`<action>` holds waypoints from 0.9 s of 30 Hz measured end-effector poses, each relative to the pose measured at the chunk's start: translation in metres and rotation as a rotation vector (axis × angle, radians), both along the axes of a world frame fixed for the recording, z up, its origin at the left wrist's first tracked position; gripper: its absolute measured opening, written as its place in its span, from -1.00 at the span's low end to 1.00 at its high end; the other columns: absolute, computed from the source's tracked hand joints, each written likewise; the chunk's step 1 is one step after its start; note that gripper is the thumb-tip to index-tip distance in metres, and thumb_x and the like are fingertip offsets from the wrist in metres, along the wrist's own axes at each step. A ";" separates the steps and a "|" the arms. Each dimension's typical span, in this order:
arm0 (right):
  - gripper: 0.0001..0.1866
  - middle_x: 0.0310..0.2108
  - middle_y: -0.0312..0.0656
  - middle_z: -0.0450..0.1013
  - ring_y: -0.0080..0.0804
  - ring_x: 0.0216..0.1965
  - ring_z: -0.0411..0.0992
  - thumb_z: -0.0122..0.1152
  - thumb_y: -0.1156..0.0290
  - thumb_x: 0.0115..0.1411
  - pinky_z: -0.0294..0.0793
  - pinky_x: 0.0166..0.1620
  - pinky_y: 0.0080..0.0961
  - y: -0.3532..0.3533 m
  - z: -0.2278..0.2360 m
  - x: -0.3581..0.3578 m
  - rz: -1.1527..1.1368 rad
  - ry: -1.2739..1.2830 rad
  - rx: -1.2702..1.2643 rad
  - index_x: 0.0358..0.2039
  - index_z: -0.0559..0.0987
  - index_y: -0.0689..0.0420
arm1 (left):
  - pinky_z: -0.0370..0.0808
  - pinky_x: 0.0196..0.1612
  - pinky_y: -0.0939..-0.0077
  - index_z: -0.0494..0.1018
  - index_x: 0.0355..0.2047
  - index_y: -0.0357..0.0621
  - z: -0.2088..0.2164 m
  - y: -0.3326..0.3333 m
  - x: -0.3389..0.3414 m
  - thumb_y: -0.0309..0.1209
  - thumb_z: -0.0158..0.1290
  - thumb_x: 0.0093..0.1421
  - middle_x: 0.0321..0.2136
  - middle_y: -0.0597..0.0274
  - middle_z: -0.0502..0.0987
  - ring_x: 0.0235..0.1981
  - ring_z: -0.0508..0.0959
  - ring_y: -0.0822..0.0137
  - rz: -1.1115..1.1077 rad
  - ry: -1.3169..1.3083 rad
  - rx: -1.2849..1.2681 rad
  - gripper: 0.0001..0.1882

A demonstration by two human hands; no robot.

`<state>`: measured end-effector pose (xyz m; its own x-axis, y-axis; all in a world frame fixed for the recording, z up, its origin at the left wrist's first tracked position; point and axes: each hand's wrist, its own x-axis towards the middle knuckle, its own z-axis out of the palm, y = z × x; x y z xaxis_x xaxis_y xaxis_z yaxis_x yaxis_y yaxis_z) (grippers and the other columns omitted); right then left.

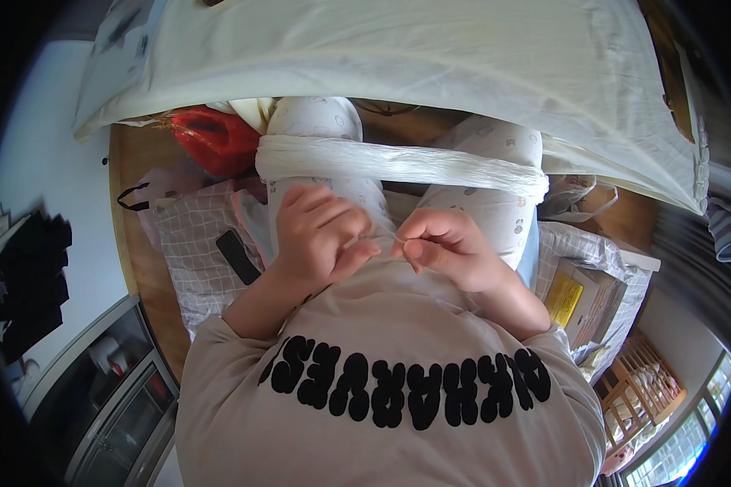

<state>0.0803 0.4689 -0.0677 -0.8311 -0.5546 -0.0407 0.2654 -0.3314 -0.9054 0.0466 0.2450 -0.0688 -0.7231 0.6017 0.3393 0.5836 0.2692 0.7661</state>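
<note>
A skein of white thread (406, 165) is stretched in a loop around my two knees. Thin strands of it come down between my hands. My right hand (455, 250) pinches the white thread between thumb and fingertips, just in front of the skein. Close beside it on the left, my left hand (321, 235) is held with the fingers curled in and the thumb pointing toward the right hand. What the left fingers grip, if anything, is too fine to make out. Both hands are above my lap, over the pale shirt (382, 308).
A cloth-covered surface (398, 57) spans the far side, over my knees. At left are a red bag (215, 140) and a black phone (237, 258) on checked cloth (188, 243). Boxes (593, 300) and a clear plastic bag (577, 197) are at right. A wooden rack (638, 390) stands farther off.
</note>
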 end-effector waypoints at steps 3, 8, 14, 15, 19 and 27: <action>-0.87 -0.37 -0.26 0.49 -0.60 -0.43 0.38 0.01 0.50 0.33 0.35 -0.35 -0.62 0.002 0.008 -0.005 0.117 0.156 0.268 -0.27 0.52 0.25 | 0.26 -0.47 0.45 0.41 -0.50 -0.12 0.004 0.020 0.011 0.04 -0.34 0.40 -0.58 0.26 0.48 -0.58 0.37 0.37 0.218 -0.129 0.110 -0.43; -0.86 -0.50 -0.32 0.41 -0.66 -0.51 0.26 0.06 0.45 0.32 0.23 -0.44 -0.65 0.003 -0.001 -0.002 0.020 0.110 0.270 -0.29 0.52 0.25 | 0.30 -0.42 0.46 0.39 -0.54 -0.09 -0.007 -0.004 0.007 0.10 -0.27 0.36 -0.61 0.33 0.47 -0.56 0.41 0.36 -0.226 -0.840 0.538 -0.43; -0.85 -0.51 -0.34 0.39 -0.66 -0.49 0.23 0.05 0.44 0.34 0.23 -0.43 -0.64 0.005 0.000 -0.004 0.043 0.143 0.308 -0.31 0.51 0.25 | 0.28 -0.43 0.44 0.38 -0.56 -0.12 -0.001 0.018 0.007 0.06 -0.17 0.30 -0.64 0.28 0.43 -0.56 0.39 0.27 0.148 -0.299 0.067 -0.48; -0.84 -0.51 -0.34 0.39 -0.66 -0.48 0.24 0.04 0.43 0.35 0.22 -0.43 -0.63 0.006 0.000 -0.005 0.093 0.153 0.367 -0.32 0.51 0.25 | 0.27 -0.42 0.41 0.37 -0.55 -0.12 0.002 0.021 0.011 0.04 -0.13 0.27 -0.65 0.26 0.41 -0.56 0.38 0.22 0.173 -0.739 0.364 -0.51; -0.83 -0.51 -0.34 0.38 -0.66 -0.48 0.23 0.04 0.43 0.35 0.22 -0.42 -0.64 0.007 -0.003 -0.002 0.028 0.079 0.317 -0.33 0.51 0.25 | 0.28 -0.39 0.43 0.38 -0.58 -0.15 -0.003 0.002 0.009 0.02 -0.28 0.36 -0.54 0.25 0.48 -0.56 0.36 0.31 -0.276 -1.268 0.853 -0.44; -0.85 -0.43 -0.35 0.39 -0.68 -0.46 0.22 0.05 0.43 0.35 0.22 -0.40 -0.65 0.009 -0.002 0.000 -0.017 0.030 0.265 -0.30 0.50 0.25 | 0.36 -0.26 0.38 0.53 -0.10 -0.18 -0.011 0.014 0.001 0.08 -0.30 0.33 -0.26 0.21 0.58 -0.50 0.38 0.30 0.064 -0.192 0.049 -0.39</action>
